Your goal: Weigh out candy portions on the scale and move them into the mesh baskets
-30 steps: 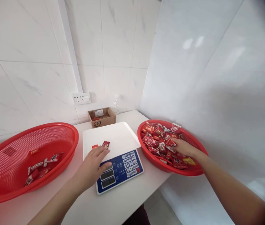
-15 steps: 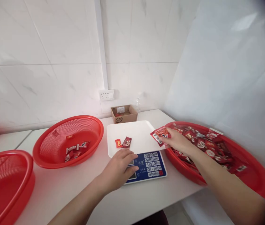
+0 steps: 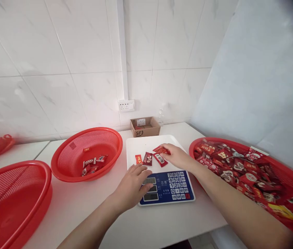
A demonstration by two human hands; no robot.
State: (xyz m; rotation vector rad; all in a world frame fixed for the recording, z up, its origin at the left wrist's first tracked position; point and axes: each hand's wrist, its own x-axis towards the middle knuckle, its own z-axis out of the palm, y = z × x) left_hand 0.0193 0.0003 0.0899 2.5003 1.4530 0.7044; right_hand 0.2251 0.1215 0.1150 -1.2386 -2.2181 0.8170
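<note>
— Now, the right hand [image 3: 179,157]: where is it compared with half a second back?
— It is further left, clear of the full basket [image 3: 289,174] and low over the white platter [image 3: 146,145] of the scale [image 3: 177,183]. Its fingertips rest on a red packet [image 3: 162,150] mid-platter. Pinched or merely touched, I cannot tell. Before, the packets were carried in the air.
— Platter count?
— Up from two. The small red packet [image 3: 138,159] and dark packet [image 3: 147,158] are unchanged, side by side. A striped packet [image 3: 159,159] now lies just beside them, near the thumb.
— And the left hand [image 3: 133,186]?
— Same spot. It lies flat, fingers loosely spread, holding nothing, on the display panel [image 3: 151,197].
— Surroundings?
— The middle basket [image 3: 65,162] holds a few packets, and a cardboard box [image 3: 145,126] sits behind the scale.
</note>
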